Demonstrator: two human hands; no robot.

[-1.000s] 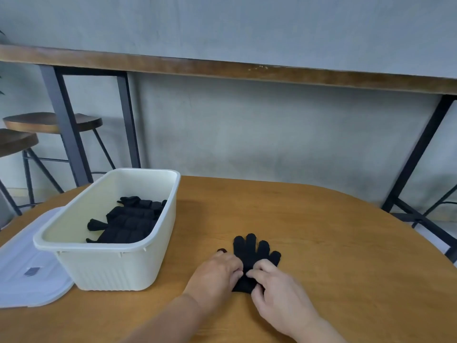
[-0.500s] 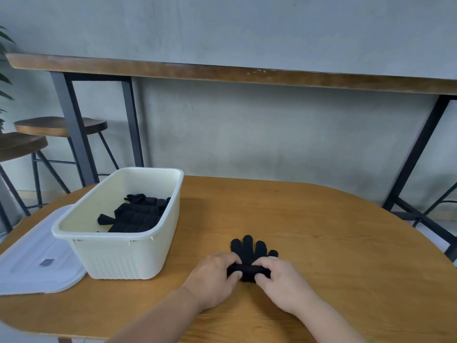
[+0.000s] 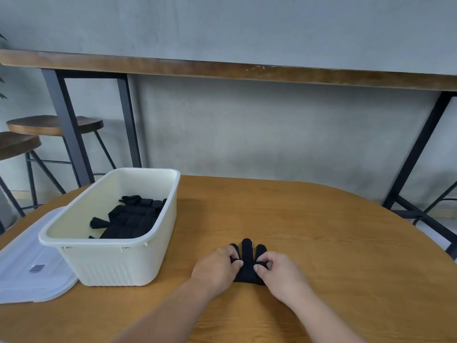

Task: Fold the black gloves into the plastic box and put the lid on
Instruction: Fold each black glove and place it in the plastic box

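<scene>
On the wooden table [image 3: 321,231], just right of the plastic box [image 3: 118,263], a black glove [image 3: 247,263] is pinched by the left hand [image 3: 217,266] and right hand [image 3: 279,271]. Being soft, light knit, it is best gripped at the folded edges. More gloves [image 3: 131,221] are seen boxed; the lid [image 3: 29,273] lies beside.

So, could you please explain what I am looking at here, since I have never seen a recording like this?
There is no machine: a person wears a camera on the head, looking down at their own bare hands. The left hand and right hand both pinch a black glove lying on the wooden table. To the left stands a cream plastic box with more black gloves inside. Its lid lies flat on the table beside it.
</scene>
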